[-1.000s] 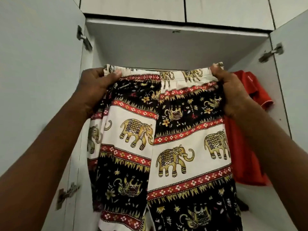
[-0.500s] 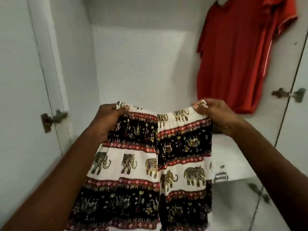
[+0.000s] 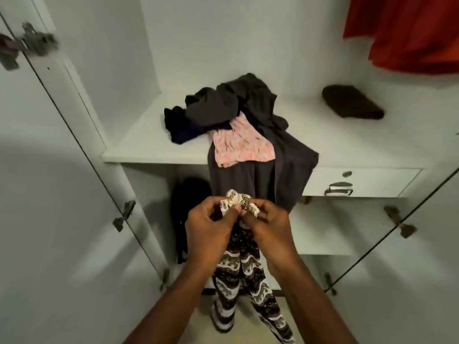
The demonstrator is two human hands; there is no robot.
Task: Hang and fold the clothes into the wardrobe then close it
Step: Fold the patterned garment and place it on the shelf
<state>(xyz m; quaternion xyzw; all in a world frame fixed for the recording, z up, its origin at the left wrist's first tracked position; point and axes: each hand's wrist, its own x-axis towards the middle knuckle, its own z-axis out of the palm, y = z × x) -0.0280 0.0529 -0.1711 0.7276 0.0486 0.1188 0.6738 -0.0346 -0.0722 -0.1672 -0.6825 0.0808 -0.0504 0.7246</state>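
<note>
Patterned trousers (image 3: 244,266): black, white and dull-red bands with small printed figures; waistband gathered into a tight bunch at the top, legs hanging straight down in front of the open wardrobe toward the floor, the two leg ends spreading apart at the bottom.
Waistband: white with gold-brown print, crumpled between both hands, poking out above the fingers.
Left hand (image 3: 211,224): grip closed on the left part of the bunched waistband, thumb and fingertips pinching the cloth.
Right hand (image 3: 267,223): grip closed on the right part of the same bunch, touching the left hand at the fingertips.
Wardrobe shelf (image 3: 139,142): white, above and behind the hands, carrying a loose heap of clothes.
Dark grey garment (image 3: 260,175): top of the heap, draped over the shelf's front edge and hanging down just behind the held waistband.
Pink patterned cloth (image 3: 241,145): lying on the grey garment at the shelf edge.
Navy cloth (image 3: 180,127): left side of the heap, on the shelf.
Brown folded item (image 3: 351,101): alone on the shelf's right side, well apart from the heap.
Red shirt (image 3: 407,31): hanging at upper right.
Drawer (image 3: 367,182): white, metal handle, under the shelf to the right.
Doors: both open, hinges blurred.
</note>
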